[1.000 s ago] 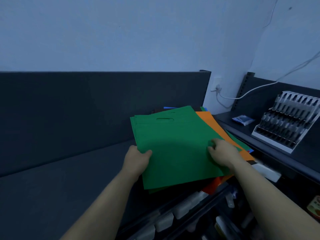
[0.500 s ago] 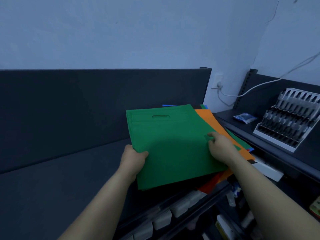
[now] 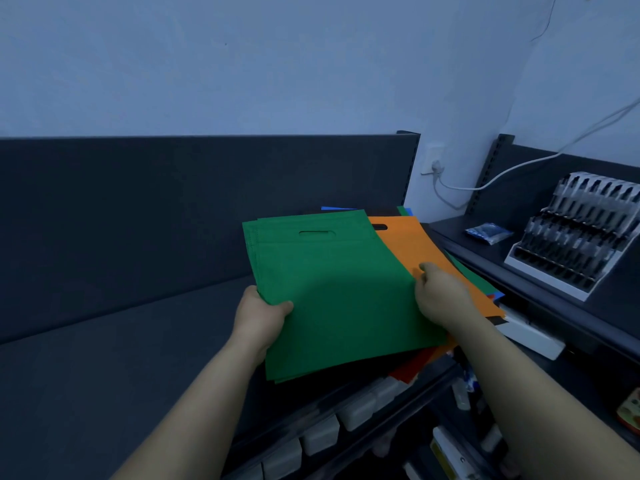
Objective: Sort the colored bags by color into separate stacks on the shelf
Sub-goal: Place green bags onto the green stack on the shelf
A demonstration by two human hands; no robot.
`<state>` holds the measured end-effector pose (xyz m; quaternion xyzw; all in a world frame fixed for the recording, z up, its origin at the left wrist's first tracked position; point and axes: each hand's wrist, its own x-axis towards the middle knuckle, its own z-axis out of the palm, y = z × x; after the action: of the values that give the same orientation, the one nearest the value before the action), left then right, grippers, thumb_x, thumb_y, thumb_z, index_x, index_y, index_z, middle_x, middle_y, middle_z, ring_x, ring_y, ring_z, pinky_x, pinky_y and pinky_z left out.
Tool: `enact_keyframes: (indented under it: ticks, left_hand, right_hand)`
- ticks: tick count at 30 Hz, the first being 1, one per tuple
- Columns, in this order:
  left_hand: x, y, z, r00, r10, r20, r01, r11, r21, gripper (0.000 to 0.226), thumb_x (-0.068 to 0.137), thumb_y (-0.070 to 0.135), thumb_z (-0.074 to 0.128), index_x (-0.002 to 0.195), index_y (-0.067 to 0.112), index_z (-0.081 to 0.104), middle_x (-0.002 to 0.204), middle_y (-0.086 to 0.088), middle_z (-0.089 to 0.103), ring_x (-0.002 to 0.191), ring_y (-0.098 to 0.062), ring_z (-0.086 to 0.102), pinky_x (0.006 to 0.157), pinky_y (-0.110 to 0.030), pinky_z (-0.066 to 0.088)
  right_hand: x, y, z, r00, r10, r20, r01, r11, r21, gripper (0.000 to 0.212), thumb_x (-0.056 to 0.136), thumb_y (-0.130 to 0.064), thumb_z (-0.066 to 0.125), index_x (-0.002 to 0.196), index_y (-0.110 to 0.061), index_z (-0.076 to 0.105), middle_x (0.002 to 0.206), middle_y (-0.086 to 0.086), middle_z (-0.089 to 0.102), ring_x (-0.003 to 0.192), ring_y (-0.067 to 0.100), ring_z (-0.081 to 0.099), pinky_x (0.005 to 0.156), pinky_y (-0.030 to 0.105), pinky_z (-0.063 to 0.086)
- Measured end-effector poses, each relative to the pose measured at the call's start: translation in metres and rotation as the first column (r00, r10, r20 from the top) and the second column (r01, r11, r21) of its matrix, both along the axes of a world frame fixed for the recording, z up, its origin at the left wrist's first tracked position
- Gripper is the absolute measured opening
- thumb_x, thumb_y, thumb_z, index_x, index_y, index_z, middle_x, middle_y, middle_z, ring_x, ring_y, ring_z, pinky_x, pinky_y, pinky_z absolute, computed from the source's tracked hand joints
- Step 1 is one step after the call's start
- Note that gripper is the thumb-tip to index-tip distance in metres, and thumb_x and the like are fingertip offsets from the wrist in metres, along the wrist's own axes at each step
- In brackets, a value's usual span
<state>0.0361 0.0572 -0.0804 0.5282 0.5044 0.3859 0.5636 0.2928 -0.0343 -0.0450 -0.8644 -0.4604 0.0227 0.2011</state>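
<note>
The dark shelf point(image 3: 121, 341) fills the left and middle of the view, with a long bare stretch to the left of the bags. At its right end lies a mixed pile point(image 3: 460, 282) of flat bags.

On top of the pile, tilted up at the near edge, are the green bags point(image 3: 339, 292), several layers thick judging by the stepped edges. Their long axis runs away from the person, with the handle cutout point(image 3: 317, 233) at the far end. Beside and partly under them to the right lies an orange bag point(image 3: 415, 247), with more green beyond it.

The left hand point(image 3: 259, 317) grips the green bags at their left edge, thumb point(image 3: 282, 306) on top and the rest hidden beneath. The right hand point(image 3: 440, 296) sits at their right edge, just where green meets orange. Its fingers point(image 3: 424, 271) are curled and seem to pinch the green edge, though the underside is hidden.

A red bag point(image 3: 412, 368) pokes out below the near right corner, and a blue bag point(image 3: 337, 208) shows at the far edge.

The greens look ready to come off the pile as one bundle. The bare shelf lies to their left, so the left hand is the nearer one to lead them there, with the long axis kept as it is.
</note>
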Motion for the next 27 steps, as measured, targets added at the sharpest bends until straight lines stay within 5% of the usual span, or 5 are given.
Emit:
enact_keyframes:
  ticks: [9,16,21,27]
  left_hand:
    - [-0.006,-0.012,0.003,0.996,-0.084,0.023,0.083,0.996,0.039,0.037,0.088,0.007,0.064,0.117,0.020,0.046,0.109,0.001,0.061,0.100,-0.019,0.061,0.088,-0.037,0.053]
    - [-0.035,-0.021,0.013,0.999,-0.008,0.038,0.002,0.988,0.156,0.045,0.087,0.006,0.065,0.124,0.021,0.045,0.113,0.004,0.060,0.103,-0.017,0.060,0.092,-0.036,0.051]
    - [-0.071,-0.028,0.019,0.995,0.060,0.073,-0.071,0.985,0.159,0.045,0.087,0.007,0.065,0.124,0.024,0.044,0.112,0.004,0.061,0.101,-0.017,0.062,0.088,-0.036,0.053]
    - [-0.129,-0.041,0.020,0.991,0.120,0.058,-0.127,0.982,0.137,0.048,0.087,0.007,0.066,0.127,0.020,0.045,0.115,0.001,0.062,0.103,-0.020,0.062,0.092,-0.043,0.052]
  right_hand:
    - [-0.023,-0.004,0.010,0.993,0.039,-0.113,-0.041,0.999,-0.020,0.052,0.096,-0.043,0.049,0.133,-0.007,0.046,0.119,0.011,0.060,0.106,0.030,0.057,0.098,0.048,0.044]
    - [-0.049,0.000,0.018,0.991,0.098,-0.092,-0.088,0.990,0.109,0.031,0.089,-0.036,0.064,0.107,-0.012,0.057,0.073,-0.013,0.047,0.076,0.019,0.054,0.082,0.040,0.050]
    - [-0.081,0.008,0.015,0.985,0.145,-0.093,-0.130,0.979,0.157,0.027,0.089,-0.034,0.064,0.102,-0.012,0.056,0.074,-0.005,0.051,0.069,0.017,0.053,0.060,0.033,0.044]
    - [-0.134,0.012,0.011,0.974,0.204,-0.097,-0.185,0.967,0.175,0.039,0.089,-0.035,0.062,0.118,-0.010,0.055,0.088,-0.001,0.057,0.073,0.016,0.051,0.062,0.028,0.037]
